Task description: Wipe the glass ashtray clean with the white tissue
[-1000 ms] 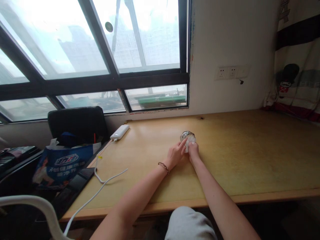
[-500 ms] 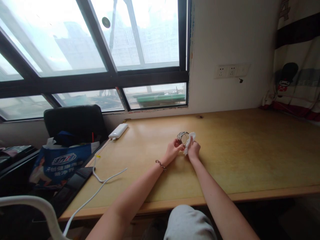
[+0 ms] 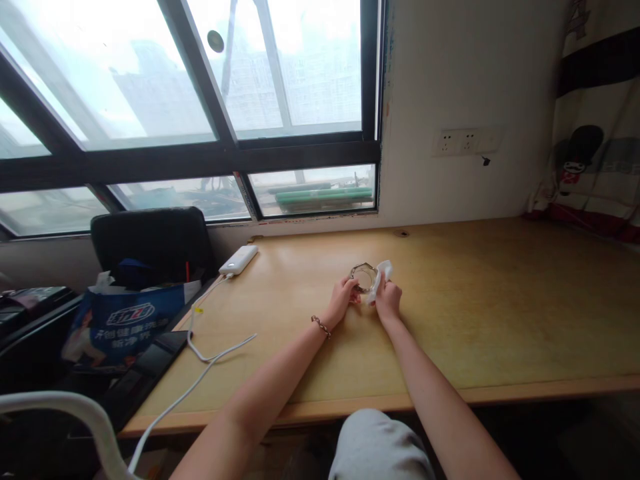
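Observation:
A clear, many-sided glass ashtray (image 3: pixel 365 268) with a round inner ring is held up over the desk, tilted so that its round face shows. My left hand (image 3: pixel 343 298) grips its left edge, fingers closed around the rim. At the right edge, my right hand (image 3: pixel 389 300) pinches a crumpled white tissue (image 3: pixel 383 268) against the glass. The tissue covers part of the ashtray's right side, and some of my right fingers are hidden behind it.
The wooden desk (image 3: pixel 480 313) stretches below my hands. A white power bank (image 3: pixel 239 259) with a white cable (image 3: pixel 213 360) lies at its left edge. Left of the desk stand a black chair (image 3: pixel 150 237) and a blue bag (image 3: pixel 127 327). Window and wall rise behind.
The ashtray has turned so its round face now shows more openly. My left fingers have shifted along its edge, while my right hand stays nearly in place with the tissue.

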The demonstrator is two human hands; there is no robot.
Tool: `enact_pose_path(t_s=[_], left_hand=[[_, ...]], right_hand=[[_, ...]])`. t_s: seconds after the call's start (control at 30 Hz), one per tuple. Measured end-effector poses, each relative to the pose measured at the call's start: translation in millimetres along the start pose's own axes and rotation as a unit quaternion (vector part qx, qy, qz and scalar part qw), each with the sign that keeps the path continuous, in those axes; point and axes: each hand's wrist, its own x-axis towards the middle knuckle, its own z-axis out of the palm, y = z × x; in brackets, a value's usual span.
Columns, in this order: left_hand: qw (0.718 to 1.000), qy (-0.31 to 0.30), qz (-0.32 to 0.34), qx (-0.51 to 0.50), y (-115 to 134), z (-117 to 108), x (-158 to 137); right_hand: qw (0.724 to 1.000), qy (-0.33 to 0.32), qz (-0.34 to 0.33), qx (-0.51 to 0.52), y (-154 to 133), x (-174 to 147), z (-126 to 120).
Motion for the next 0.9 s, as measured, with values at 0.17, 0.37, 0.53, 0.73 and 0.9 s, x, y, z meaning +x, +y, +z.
enact_pose_path(t_s=[0.17,0.37,0.53,0.73,0.9], left_hand=[[0.999,0.046,0.012,0.010,0,-2,2],[0.991,0.052,0.083,0.092,0,0,-1],[0.976,0.044,0.120,0.174,1,4,-7],[0.979,0.027,0.122,0.160,4,6,-10],[0.989,0.068,0.096,0.094,5,0,-5]], right_hand=[[0.986,-0.078,0.076,0.127,-2,4,6],[0.978,-0.085,0.048,0.183,3,5,17],[0.992,-0.079,0.062,0.071,8,6,15],[0.998,-0.013,-0.013,-0.055,8,3,6],[0.998,-0.039,-0.048,-0.034,2,2,4]])
